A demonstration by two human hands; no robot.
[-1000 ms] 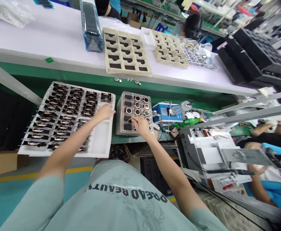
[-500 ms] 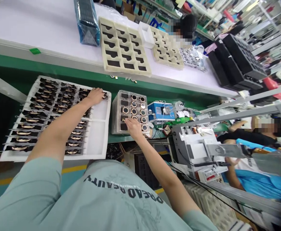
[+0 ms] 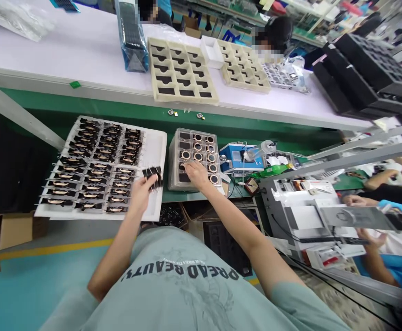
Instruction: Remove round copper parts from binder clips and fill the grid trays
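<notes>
My left hand (image 3: 141, 191) grips a small black part with thin metal pins (image 3: 153, 177) over the right side of a white foam tray (image 3: 154, 149). Rows of similar black parts (image 3: 90, 181) fill most of that tray. My right hand (image 3: 196, 174) reaches onto a stack of clear plastic trays (image 3: 173, 174), its fingers closed at a cell in the left column; what they hold there is too small to make out. Round ring-shaped pieces (image 3: 212, 158) sit in many cells of the top tray, while some left cells show only black lining.
Cream compartment trays (image 3: 182, 71) and black cases (image 3: 355, 78) stand on the white shelf (image 3: 83, 46) ahead. A blue device (image 3: 238, 158) and a grey machine (image 3: 300, 207) are on the right. Another person's hands (image 3: 369, 239) show at far right.
My left hand has come back from the foam tray's top right toward me, now with a black pinned part. My right hand stays at the clear tray. The view has shifted somewhat.
</notes>
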